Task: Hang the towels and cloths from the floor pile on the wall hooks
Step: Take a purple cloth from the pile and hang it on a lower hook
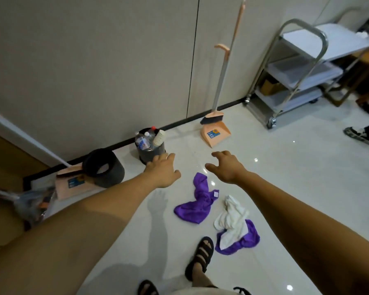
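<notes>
Three cloths lie on the glossy white floor. A purple cloth with a white label is crumpled in the middle. To its right a white towel lies on top of a second purple cloth. Both my arms reach forward above them. My left hand hovers empty, fingers relaxed, up and left of the first purple cloth. My right hand hovers empty, fingers loosely spread, just above that cloth's upper end. No wall hooks are in view.
A dark bin with bottles and paper cups stands by the wall, a tipped dark bin to its left. A peach broom and dustpan lean on the wall. A metal cart stands at right. Another person's shoe shows far right. My sandalled foot is near the cloths.
</notes>
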Tool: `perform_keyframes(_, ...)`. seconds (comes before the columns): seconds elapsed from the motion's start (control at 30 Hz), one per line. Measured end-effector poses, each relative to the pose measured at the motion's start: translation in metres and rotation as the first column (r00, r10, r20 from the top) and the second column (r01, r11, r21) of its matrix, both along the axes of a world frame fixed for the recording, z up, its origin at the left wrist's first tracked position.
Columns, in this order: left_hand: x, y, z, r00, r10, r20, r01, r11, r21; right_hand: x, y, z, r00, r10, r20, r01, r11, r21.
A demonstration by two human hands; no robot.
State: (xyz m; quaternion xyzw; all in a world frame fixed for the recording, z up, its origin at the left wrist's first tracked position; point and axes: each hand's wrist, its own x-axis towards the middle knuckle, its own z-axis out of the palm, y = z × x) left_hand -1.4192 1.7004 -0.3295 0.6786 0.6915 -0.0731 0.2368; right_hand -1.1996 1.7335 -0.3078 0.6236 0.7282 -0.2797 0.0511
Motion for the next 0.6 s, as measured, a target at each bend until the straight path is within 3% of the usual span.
perform_keyframes(0.33,0.073,0.079,-0.134,0.999,0.037,0.013,-0.033,0.976,-0.216,0.073,0.063,-0.16,0.989,-0.141,-0.033,0.127,0.955,-0.268)
perform_keyframes(0.6,0.104,0.121,-0.369,0.994,0.065,0.084,-0.034,0.943,-0.331,0.096,0.088,-0.415,0.917,-0.399,0.006,0.364,0.829,-0.425)
